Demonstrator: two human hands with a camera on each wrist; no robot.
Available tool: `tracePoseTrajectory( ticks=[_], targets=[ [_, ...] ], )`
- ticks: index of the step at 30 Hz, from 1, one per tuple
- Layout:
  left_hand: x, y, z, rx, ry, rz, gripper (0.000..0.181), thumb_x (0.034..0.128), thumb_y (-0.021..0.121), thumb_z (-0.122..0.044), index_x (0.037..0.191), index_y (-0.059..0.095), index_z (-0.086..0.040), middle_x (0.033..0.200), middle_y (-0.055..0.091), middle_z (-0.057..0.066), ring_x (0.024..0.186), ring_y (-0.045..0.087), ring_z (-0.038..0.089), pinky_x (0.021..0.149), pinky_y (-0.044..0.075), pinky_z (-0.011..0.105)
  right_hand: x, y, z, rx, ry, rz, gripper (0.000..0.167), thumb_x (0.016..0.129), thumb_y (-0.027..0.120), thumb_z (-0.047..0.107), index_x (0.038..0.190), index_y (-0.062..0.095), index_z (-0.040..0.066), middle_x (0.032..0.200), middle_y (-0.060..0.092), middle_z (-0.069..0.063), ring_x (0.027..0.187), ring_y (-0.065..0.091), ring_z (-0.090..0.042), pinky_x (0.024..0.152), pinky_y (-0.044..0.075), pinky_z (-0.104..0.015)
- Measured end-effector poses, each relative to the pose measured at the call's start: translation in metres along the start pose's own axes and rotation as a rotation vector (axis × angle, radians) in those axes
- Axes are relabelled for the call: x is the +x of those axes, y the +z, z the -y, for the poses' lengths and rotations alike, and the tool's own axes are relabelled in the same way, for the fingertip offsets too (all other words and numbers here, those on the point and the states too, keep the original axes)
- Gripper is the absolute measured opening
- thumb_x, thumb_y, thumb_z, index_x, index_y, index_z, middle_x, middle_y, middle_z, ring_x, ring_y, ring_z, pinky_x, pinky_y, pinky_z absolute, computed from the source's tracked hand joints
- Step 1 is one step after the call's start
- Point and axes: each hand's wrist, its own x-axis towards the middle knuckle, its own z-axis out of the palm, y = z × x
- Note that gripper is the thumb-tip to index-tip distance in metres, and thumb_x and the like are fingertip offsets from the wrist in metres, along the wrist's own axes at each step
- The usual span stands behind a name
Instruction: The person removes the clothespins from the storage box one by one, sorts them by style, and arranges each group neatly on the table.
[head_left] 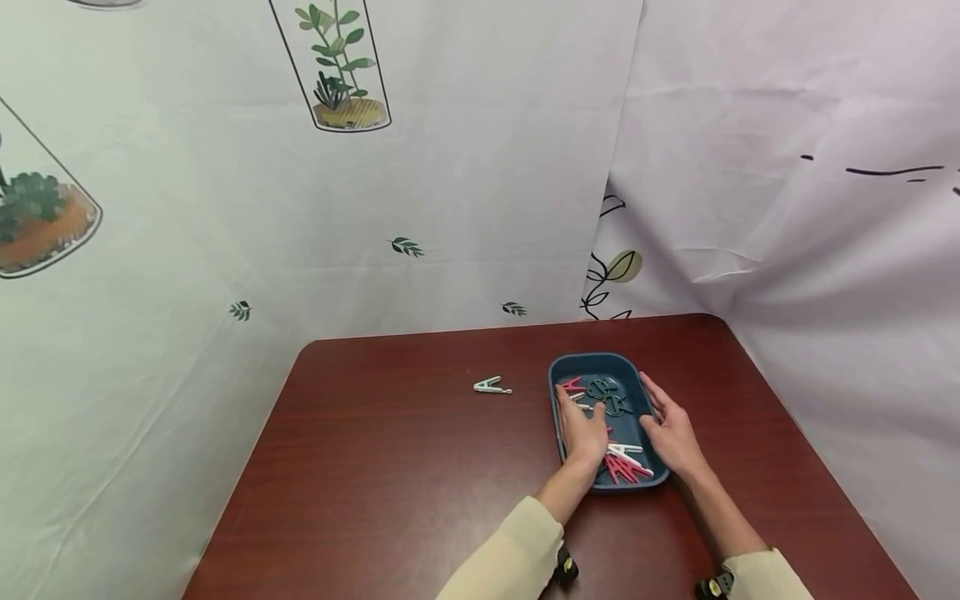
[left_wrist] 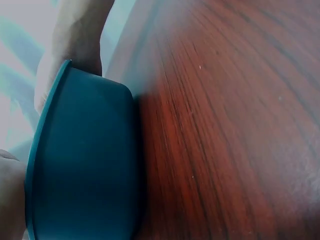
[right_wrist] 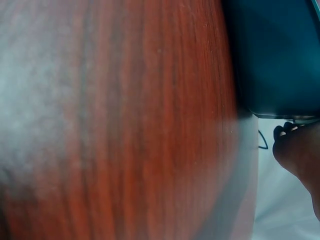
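A dark blue plastic tray point(head_left: 590, 358) stands on the right part of the table. Inside it lie red clothespins point(head_left: 624, 469), white clothespins point(head_left: 624, 450) and dark green clips point(head_left: 611, 396). My left hand point(head_left: 583, 433) reaches over the tray's left side, fingers stretched forward and thumb spread; whether they touch the clothespins beneath cannot be seen. My right hand point(head_left: 675, 433) holds the right rim, thumb on the inner side and fingers outside. In the right wrist view, the curled fingers point(right_wrist: 286, 129) meet the tray wall point(right_wrist: 280, 60). A pale clothespin point(head_left: 491, 386) lies alone left of the tray.
The dark red wooden table point(head_left: 360, 450) has rounded back corners. A white cloth point(head_left: 487, 183) printed with plants hangs behind it and at both sides. The tray's outer wall point(left_wrist: 90, 150) sits close against the tabletop in the left wrist view.
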Motion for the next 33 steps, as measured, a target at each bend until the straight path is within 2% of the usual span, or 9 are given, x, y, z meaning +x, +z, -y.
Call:
tracePoseTrajectory(
  ticks=[3,6,12,16,23,29,33],
  targets=[
    [0.002,-0.001,0.0,0.034,0.002,0.024,0.079,0.1012,0.071,-0.007,0.166,0.026,0.003,0.167,0.035,0.024,0.154,0.035,0.036,0.124,0.03,0.053,0.001,0.0,0.003,0.008,-0.005,0.002,0.071,0.098,0.047,-0.016,0.165,0.031,0.0,0.161,0.041,-0.031,0.141,0.047,-0.05,0.09,0.042,-0.003],
    [0.003,-0.001,0.0,0.081,0.018,0.033,0.075,0.1008,0.071,-0.005,0.164,0.031,0.004,0.163,0.042,0.024,0.151,0.04,0.036,0.122,0.034,0.052,0.001,0.0,0.004,0.009,-0.006,0.0,0.07,0.098,0.047,-0.016,0.165,0.031,-0.001,0.161,0.041,-0.031,0.141,0.047,-0.051,0.09,0.043,-0.004],
    [0.003,-0.002,0.0,0.143,0.064,0.014,0.065,0.0951,0.076,-0.002,0.154,0.049,0.004,0.141,0.063,0.023,0.134,0.058,0.036,0.114,0.044,0.051,0.002,0.001,0.003,0.008,-0.011,-0.005,0.07,0.098,0.048,-0.017,0.164,0.033,-0.002,0.16,0.043,-0.031,0.14,0.047,-0.05,0.091,0.043,-0.004],
    [0.006,-0.002,0.001,0.193,0.103,0.015,0.06,0.0919,0.079,-0.001,0.147,0.057,0.002,0.128,0.072,0.019,0.124,0.065,0.034,0.108,0.049,0.048,0.001,0.001,0.004,0.01,-0.003,-0.003,0.072,0.097,0.049,-0.018,0.165,0.032,-0.001,0.16,0.043,-0.031,0.141,0.047,-0.048,0.092,0.041,-0.003],
    [0.011,-0.003,0.005,0.329,0.197,0.032,0.052,0.0854,0.078,0.005,0.135,0.065,0.001,0.118,0.073,0.013,0.113,0.067,0.033,0.099,0.053,0.044,0.002,0.002,0.002,-0.002,-0.003,-0.006,0.071,0.098,0.049,-0.018,0.165,0.031,-0.001,0.16,0.041,-0.032,0.142,0.046,-0.049,0.093,0.039,-0.002],
    [0.017,-0.002,0.01,0.379,0.259,0.033,0.05,0.0805,0.073,0.013,0.128,0.068,-0.001,0.113,0.073,0.01,0.108,0.067,0.033,0.096,0.054,0.043,0.003,0.003,0.0,-0.005,-0.011,-0.019,0.072,0.096,0.05,-0.019,0.164,0.031,-0.003,0.16,0.041,-0.032,0.143,0.045,-0.049,0.093,0.038,-0.002],
    [0.021,0.0,0.014,0.446,0.319,0.027,0.048,0.0785,0.074,0.014,0.124,0.069,-0.001,0.105,0.072,0.008,0.099,0.066,0.031,0.091,0.054,0.041,0.003,0.003,0.001,-0.009,0.0,-0.025,0.073,0.096,0.051,-0.018,0.165,0.032,-0.001,0.162,0.04,-0.029,0.145,0.043,-0.047,0.095,0.036,-0.002]
  ],
)
